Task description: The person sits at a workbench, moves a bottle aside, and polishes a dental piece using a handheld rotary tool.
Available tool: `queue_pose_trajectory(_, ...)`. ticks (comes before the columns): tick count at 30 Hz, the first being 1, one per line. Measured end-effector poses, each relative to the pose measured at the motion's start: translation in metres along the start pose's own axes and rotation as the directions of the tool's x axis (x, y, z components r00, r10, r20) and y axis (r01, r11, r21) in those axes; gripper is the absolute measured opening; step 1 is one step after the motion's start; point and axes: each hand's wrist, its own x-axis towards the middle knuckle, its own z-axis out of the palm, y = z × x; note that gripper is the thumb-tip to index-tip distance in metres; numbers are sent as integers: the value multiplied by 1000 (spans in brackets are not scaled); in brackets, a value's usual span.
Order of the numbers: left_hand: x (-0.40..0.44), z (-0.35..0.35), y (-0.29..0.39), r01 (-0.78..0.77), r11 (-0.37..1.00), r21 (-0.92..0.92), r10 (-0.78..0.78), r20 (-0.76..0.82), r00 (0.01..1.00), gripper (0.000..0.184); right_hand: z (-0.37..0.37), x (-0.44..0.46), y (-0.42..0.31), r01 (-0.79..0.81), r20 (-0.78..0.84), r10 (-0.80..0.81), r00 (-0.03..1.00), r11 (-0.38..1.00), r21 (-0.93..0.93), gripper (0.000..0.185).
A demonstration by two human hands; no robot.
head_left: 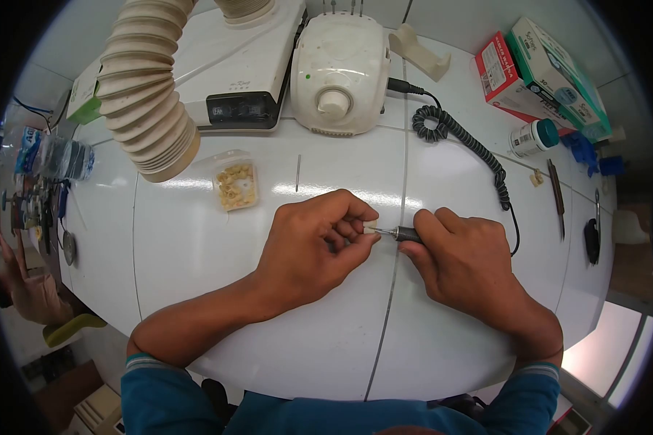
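Between thumb and fingers, my left hand (315,243) pinches a small cream-coloured piece (370,227) that looks like a dental crown. My right hand (466,257) is wrapped round a dark rotary handpiece (408,234). The thin metal bit (384,230) points left and meets the cream piece, or comes very near it. From the handpiece a black coiled cord (479,152) runs up to a white control unit (337,80) with a round knob. Beyond my left hand is a clear plastic box (237,181) of similar cream pieces.
A ribbed suction hose (146,87) hangs at the upper left by a white machine (225,65). A thin metal rod (298,172) lies mid-table. At right are boxes (551,80), a green-capped jar (535,138) and a slim brown tool (556,196). Another person's hand (33,283) is far left.
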Motion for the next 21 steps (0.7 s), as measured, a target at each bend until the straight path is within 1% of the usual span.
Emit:
queue_pose_trajectory(5,0,1,-1,-22,1000,4,22,-11,1000,20,0,0,1,0,17,1,1000,1000,-7,35)
queue_pose_trajectory(8,0,0,0,-7,1000,4,7,-5,1000,20,0,1,1,11,6,-11,1000,1000,-4,35)
queue_pose_trajectory(11,1,2,-2,-49,999,11,50,-22,999,20,0,0,0,4,17,-4,1000,1000,-6,35)
queue_pose_trajectory(14,1,-1,0,11,1000,17,-11,-1,1000,21,0,2,0,5,7,-5,1000,1000,-7,35)
queue_pose_trajectory(17,0,3,-4,-30,999,-13,30,-28,999,21,1,-1,1,6,14,-6,1000,1000,-1,34)
queue_pose_trajectory(21,-1,1,-1,-6,1000,17,6,-9,1000,20,0,1,-1,10,-9,-10,1000,1000,1,34)
